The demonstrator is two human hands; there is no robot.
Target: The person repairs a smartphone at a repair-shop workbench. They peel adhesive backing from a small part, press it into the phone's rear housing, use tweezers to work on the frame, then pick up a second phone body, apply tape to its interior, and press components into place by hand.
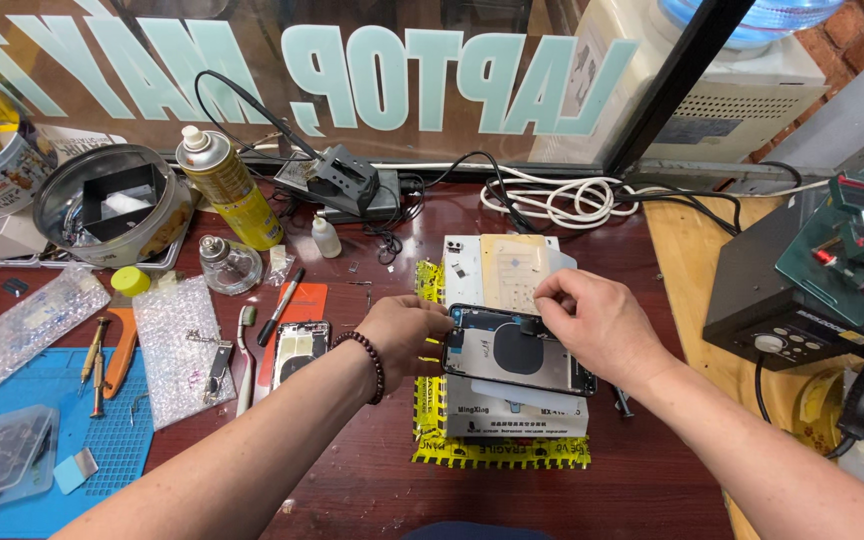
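The opened black phone back housing with a round coil (519, 350) lies between both grips: left hand (402, 330) clasps its left edge, right hand (587, 320) pinches its top edge.

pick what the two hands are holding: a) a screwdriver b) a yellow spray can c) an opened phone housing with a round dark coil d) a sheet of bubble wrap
c: the left hand and right hand grip the ends of the opened phone housing, its round dark coil facing up, above a white box.
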